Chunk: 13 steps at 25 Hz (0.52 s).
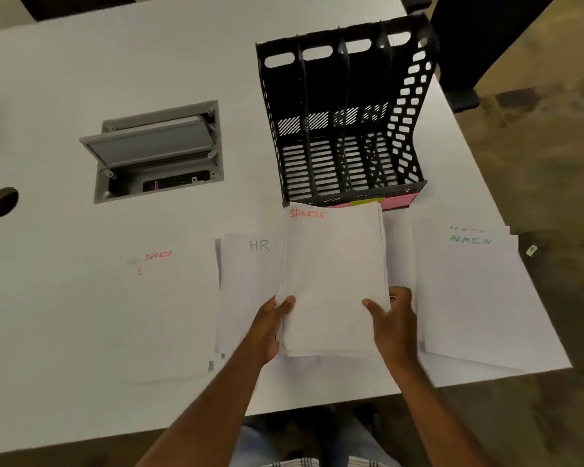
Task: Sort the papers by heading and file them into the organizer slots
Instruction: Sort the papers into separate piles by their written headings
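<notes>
Both hands hold a stack of white papers (334,274) whose top sheet is headed SPORTS in red. My left hand (272,326) grips the stack's lower left edge, and my right hand (391,323) grips its lower right edge. Flat on the white table lie three piles: a SPORTS pile (172,308) at the left, an HR pile (250,284) partly under the held stack, and an ADMIN pile (472,291) at the right. The black organizer (344,116) with several slots stands just beyond the held stack. Pink and yellow labels line its front edge, partly hidden by the paper.
A grey cable box (154,151) with its lid raised is sunk into the table left of the organizer. A round cable hole (2,202) sits at the far left. A small scrap (531,250) lies on the floor past the table's right edge.
</notes>
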Tool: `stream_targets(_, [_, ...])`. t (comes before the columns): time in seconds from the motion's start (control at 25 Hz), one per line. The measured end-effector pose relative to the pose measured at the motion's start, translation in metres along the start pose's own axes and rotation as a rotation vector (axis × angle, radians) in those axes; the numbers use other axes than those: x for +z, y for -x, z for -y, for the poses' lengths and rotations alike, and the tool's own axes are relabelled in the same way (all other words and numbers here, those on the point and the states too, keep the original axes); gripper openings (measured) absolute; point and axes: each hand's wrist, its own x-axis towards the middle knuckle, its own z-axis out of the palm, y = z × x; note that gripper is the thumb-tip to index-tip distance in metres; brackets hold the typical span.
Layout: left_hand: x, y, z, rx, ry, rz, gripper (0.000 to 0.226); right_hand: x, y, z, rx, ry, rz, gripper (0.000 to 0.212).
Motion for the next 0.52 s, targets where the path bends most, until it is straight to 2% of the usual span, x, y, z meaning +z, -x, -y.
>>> stream_targets(0.12, [-0.035, 0.007, -0.001, -0.001, 0.056, -0.009, 0.038, 0.020, 0.014, 0.012, -0.079, 0.047, 0.010, 0.024])
stream_targets(0.28, [-0.093, 0.017, -0.001, 0.013, 0.122, -0.041, 0.038, 0.063, 0.035, 0.029, -0.212, 0.159, 0.023, 0.028])
stream_targets(0.44, [-0.150, 0.031, -0.010, 0.033, 0.179, -0.051, 0.027, 0.109, 0.057, 0.036, -0.268, 0.150, 0.019, 0.031])
stream_targets(0.52, [-0.185, 0.037, -0.015, 0.040, 0.203, -0.052, 0.029, 0.134, 0.069, 0.038, -0.264, 0.169, 0.033, 0.031])
